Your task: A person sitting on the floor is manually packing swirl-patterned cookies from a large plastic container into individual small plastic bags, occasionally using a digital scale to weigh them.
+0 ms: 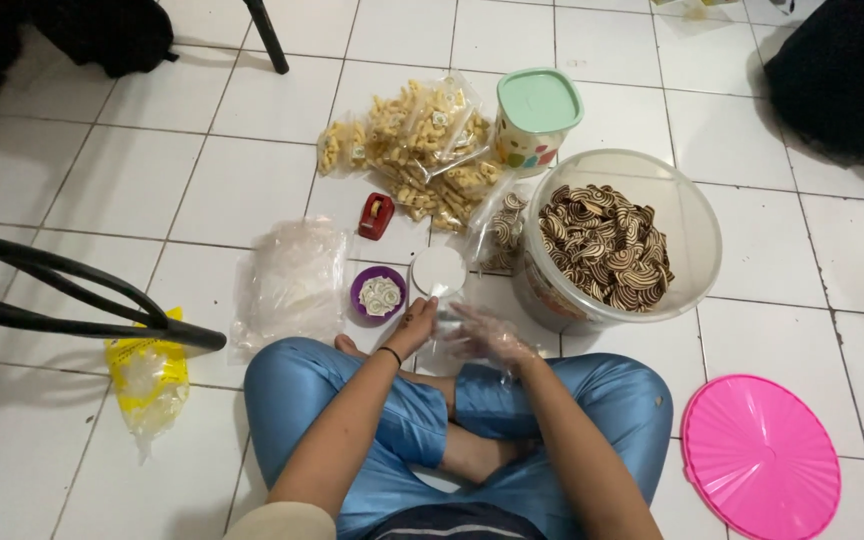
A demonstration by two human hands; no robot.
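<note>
The bare left hand (415, 322) and the plastic-gloved right hand (487, 335) meet just above the crossed legs, fingers pinched on a small clear plastic bag (440, 318) stretched between them. Just beyond sits a white lid (439, 270); a purple bowl (379, 294) lies left, a large tub of striped cookies (612, 240) right.

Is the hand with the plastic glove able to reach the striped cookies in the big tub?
Probably yes. The gloved right hand is just beside the open tub, whose pink lid lies off, leaving the striped cookies uncovered.
</note>
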